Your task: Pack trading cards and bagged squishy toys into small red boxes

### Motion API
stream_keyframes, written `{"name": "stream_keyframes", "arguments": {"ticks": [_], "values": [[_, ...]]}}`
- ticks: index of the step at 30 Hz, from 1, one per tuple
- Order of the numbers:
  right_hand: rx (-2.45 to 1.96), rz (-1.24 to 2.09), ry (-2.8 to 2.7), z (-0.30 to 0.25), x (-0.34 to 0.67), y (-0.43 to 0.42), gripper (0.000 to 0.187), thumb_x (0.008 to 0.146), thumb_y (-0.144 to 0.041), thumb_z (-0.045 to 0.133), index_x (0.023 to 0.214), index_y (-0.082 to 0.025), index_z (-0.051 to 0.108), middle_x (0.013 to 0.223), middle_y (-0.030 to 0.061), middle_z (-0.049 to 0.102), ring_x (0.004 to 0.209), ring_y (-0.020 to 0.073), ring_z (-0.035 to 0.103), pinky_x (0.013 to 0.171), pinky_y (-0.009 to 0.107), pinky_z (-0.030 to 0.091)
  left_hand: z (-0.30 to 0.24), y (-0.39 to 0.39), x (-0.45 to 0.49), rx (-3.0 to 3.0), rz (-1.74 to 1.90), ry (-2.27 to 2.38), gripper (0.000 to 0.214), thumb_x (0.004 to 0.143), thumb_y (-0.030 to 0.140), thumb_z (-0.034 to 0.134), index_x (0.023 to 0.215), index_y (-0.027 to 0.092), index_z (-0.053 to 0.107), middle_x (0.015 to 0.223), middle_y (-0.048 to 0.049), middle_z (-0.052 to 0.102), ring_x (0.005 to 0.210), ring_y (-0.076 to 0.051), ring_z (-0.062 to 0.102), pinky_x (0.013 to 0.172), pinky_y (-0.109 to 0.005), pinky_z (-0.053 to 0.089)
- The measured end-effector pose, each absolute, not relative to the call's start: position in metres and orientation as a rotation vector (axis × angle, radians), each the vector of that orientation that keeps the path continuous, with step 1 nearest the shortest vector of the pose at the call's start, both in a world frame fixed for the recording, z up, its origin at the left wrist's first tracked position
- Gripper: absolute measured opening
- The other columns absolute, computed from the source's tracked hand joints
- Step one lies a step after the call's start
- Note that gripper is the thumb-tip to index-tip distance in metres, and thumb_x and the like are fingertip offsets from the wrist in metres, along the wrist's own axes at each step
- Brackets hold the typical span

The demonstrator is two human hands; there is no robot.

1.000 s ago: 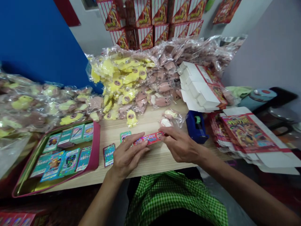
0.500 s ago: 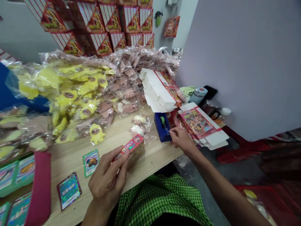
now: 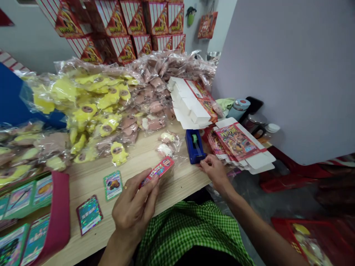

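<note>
Left hand (image 3: 133,212) pinching a red printed packet (image 3: 158,170) between thumb and fingers; right hand (image 3: 215,173) loosely curled, empty, just beside the blue tape dispenser (image 3: 195,147).

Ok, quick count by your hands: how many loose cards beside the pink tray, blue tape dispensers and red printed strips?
Loose cards: 2 (holographic card, green picture card)
Blue tape dispenser: 1
Red printed strip, in the left hand: 1
Total: 4

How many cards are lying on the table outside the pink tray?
2. A green picture card lies beside the left hand, and a shiny card lies nearer the pink tray. The hand could hide more.
</note>
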State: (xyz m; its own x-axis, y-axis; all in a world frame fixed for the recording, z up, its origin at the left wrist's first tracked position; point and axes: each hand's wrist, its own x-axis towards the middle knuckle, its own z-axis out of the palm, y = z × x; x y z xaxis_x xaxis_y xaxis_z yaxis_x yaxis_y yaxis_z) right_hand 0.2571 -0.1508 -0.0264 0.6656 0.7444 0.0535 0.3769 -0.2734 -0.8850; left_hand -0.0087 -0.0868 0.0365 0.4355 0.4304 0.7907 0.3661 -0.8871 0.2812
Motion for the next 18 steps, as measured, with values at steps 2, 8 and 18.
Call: {"name": "stream_keyframes", "arguments": {"ticks": [2, 8, 18], "values": [[-1.897, 0.398, -0.903, -0.027, 0.254, -0.157, 0.029, 0.078, -0.042, 0.058, 0.056, -0.024, 0.050, 0.080, 0.0093, 0.062, 0.082, 0.0274, 0.064, 0.074, 0.041, 0.053, 0.037, -0.087, -0.009, 2.602, 1.449, 0.732, 0.029, 0.084, -0.002, 0.073, 0.110, 0.011, 0.071, 0.116, -0.0140, 0.072, 0.102, -0.018, 0.071, 0.090, -0.030, 0.057], [-1.728, 0.250, -1.196, 0.018, 0.228, -0.178, 0.014, 0.089, -0.029, 0.056, 0.083, -0.021, 0.066, 0.080, 0.0044, 0.065, 0.076, 0.0200, 0.063, 0.072, 0.034, 0.047, 0.043, -0.088, -0.009, 2.619, 1.439, 0.713, 0.022, 0.088, 0.001, 0.069, 0.109, 0.009, 0.069, 0.113, -0.0159, 0.073, 0.104, -0.020, 0.071, 0.091, -0.033, 0.059], [-1.160, 1.130, -1.175, 0.064, 0.155, -0.138, 0.066, 0.094, -0.026, 0.055, 0.156, -0.008, 0.039, 0.060, -0.0053, 0.062, 0.052, 0.0111, 0.053, 0.052, 0.025, 0.043, 0.043, -0.087, -0.009, 2.597, 1.474, 0.691, 0.021, 0.088, 0.002, 0.070, 0.107, 0.009, 0.066, 0.107, -0.0142, 0.076, 0.098, -0.018, 0.073, 0.089, -0.030, 0.061]]}}
